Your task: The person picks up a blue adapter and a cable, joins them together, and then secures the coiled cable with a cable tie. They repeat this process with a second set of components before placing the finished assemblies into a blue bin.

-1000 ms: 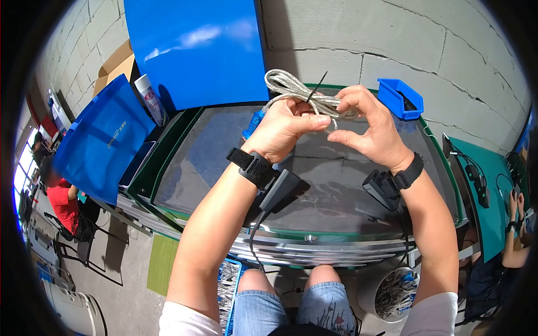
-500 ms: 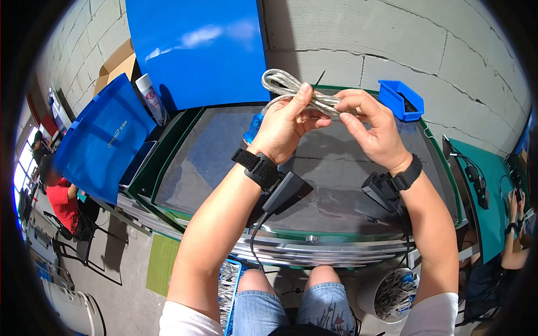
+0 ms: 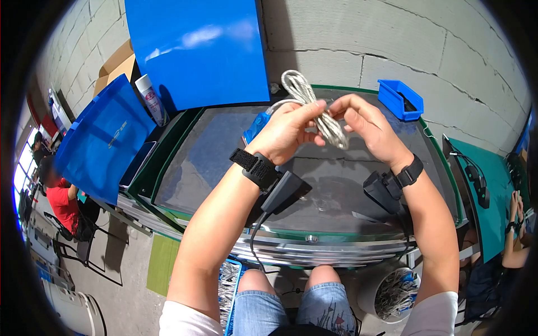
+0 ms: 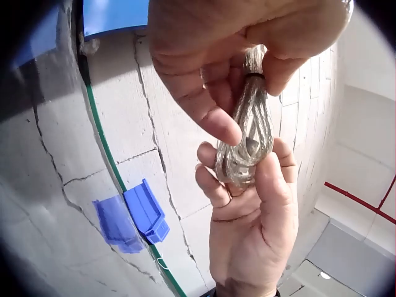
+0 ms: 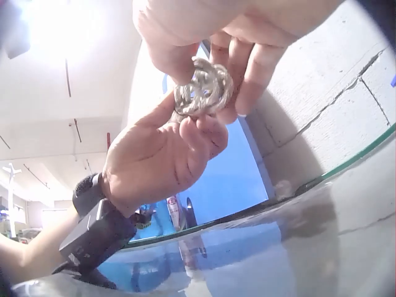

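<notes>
A coiled bundle of silvery cable [image 3: 335, 132] slants over the dark work surface [image 3: 269, 210]. The left hand [image 3: 283, 131] pinches its middle between thumb and fingers. The right hand [image 3: 376, 133] is beside the bundle, its fingers bent loosely around the near end and its thumb apart from it in the head view. In the left wrist view a dark tie [image 4: 254, 75] circles the cable [image 4: 252, 117] close to the left fingers. From the far side, one strand runs toward a blue item [image 3: 256, 126] partly hidden behind the left hand.
A blue bin [image 3: 400, 101] stands at the back right. Blue panels [image 3: 196, 53], a spray can [image 3: 151, 99] and a cardboard box [image 3: 119, 66] are at the left. Below the surface's front edge are a bucket [image 3: 367, 297] and a blue basket of pieces. Other people sit either side.
The bundle has turned from nearly level to a steep slant, its right end swinging down toward the person. The right fingers have loosened from it; the left hand still holds it.
</notes>
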Demonstrator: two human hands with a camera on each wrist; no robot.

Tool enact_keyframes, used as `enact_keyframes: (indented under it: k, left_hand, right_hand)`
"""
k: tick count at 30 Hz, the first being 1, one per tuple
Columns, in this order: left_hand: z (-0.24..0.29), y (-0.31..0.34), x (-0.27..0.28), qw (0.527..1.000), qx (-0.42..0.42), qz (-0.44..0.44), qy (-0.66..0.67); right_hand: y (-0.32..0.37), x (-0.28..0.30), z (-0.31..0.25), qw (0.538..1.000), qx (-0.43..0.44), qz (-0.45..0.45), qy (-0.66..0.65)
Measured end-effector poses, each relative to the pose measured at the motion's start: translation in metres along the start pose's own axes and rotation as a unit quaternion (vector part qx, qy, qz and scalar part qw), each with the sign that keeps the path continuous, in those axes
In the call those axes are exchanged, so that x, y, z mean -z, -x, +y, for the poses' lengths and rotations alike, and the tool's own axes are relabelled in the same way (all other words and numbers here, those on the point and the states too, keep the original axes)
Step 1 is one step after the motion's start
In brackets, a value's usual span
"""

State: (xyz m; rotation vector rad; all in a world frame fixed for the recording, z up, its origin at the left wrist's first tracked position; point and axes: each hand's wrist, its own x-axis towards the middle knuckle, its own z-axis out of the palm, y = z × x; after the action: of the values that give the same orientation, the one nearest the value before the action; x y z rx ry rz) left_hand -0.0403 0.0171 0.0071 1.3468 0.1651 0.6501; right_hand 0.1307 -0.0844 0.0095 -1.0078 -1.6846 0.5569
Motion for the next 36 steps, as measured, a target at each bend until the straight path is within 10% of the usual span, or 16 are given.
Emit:
enact_keyframes:
  k: [7, 22, 30, 36]
  left_hand:
    - [-0.009, 0.007, -0.014, 0.960, 0.160, -0.190, -0.130]
    - [-0.012, 0.002, -0.010, 0.978, 0.148, -0.062, -0.131]
    - [-0.005, 0.005, -0.021, 0.962, 0.128, -0.148, -0.189]
    - [0.015, 0.049, -0.050, 0.950, -0.028, -0.107, -0.293]
  right_hand:
    - [-0.002, -0.004, 0.001, 0.985, -0.127, -0.051, -0.105]
    - [-0.002, -0.001, -0.002, 0.993, -0.067, 0.080, -0.056]
    - [0.008, 0.020, -0.042, 0.981, -0.175, -0.040, 0.078]
    - [0.139, 0.032, -0.123, 0.961, -0.189, 0.184, 0.077]
